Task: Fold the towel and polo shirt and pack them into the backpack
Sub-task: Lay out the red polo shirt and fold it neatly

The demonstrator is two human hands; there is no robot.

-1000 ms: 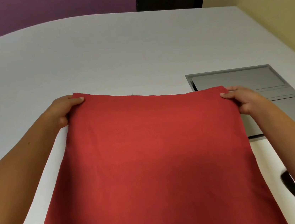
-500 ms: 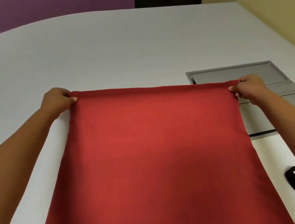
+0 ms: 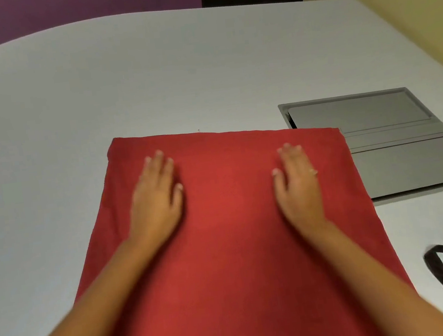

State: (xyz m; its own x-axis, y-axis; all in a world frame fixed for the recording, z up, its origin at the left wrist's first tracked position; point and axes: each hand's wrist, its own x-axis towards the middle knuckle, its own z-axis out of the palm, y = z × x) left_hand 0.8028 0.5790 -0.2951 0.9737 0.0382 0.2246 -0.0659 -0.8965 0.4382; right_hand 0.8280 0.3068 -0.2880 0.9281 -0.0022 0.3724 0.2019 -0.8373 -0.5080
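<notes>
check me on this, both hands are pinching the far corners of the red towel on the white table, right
Not quite. In the head view the left hand and right hand lie flat, fingers straight, on top of the red towel, inward of its far corners, not pinching them. The towel does lie on the white table.

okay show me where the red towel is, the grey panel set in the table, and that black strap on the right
red towel [image 3: 236, 249]: head view, on its bare middle between the two forearms.
grey panel [image 3: 399, 171]: head view, on its near flap.
black strap [image 3: 440, 277]: head view, on the loop's left side.
</notes>
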